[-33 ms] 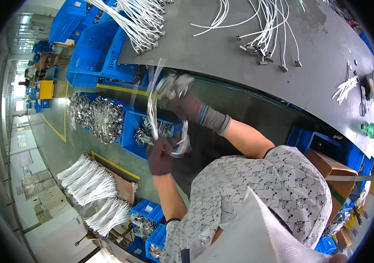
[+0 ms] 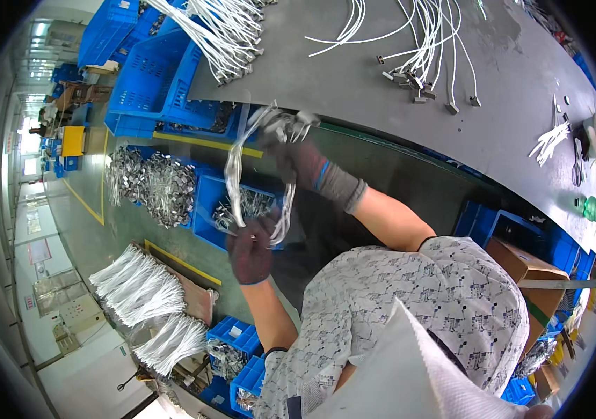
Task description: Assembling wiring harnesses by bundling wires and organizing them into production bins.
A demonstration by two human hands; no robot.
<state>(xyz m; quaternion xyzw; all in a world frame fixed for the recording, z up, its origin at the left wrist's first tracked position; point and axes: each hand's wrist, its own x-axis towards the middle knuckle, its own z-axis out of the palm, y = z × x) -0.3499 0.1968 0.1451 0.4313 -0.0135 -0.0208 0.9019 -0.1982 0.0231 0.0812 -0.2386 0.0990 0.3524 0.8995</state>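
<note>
A looped bundle of white wires (image 2: 234,183) with metal-coloured connector ends hangs between my two gloved hands, over the floor beside the grey table. My right hand (image 2: 303,162), in a dark red glove with a grey cuff, is closed on the bundle near the connectors at its upper end, close to the table's edge. Lower down, my left hand (image 2: 250,253), also gloved, pinches the bottom of the loop. Motion blurs the connector end somewhat. Behind the loop, a blue crate (image 2: 215,234) contains more wires with metal ends.
On the grey table (image 2: 354,84) lie white cables with connectors (image 2: 420,84) and a thick cable bundle (image 2: 224,42). A blue basket (image 2: 141,84) stands by its left end. Heaped metal-ended parts (image 2: 151,185) and white wire bundles (image 2: 137,286) are at left. A cardboard box (image 2: 521,269) stands at right.
The wire ends at the top have swung down and curled toward my right hand. My left hand has shifted slightly down and left.
</note>
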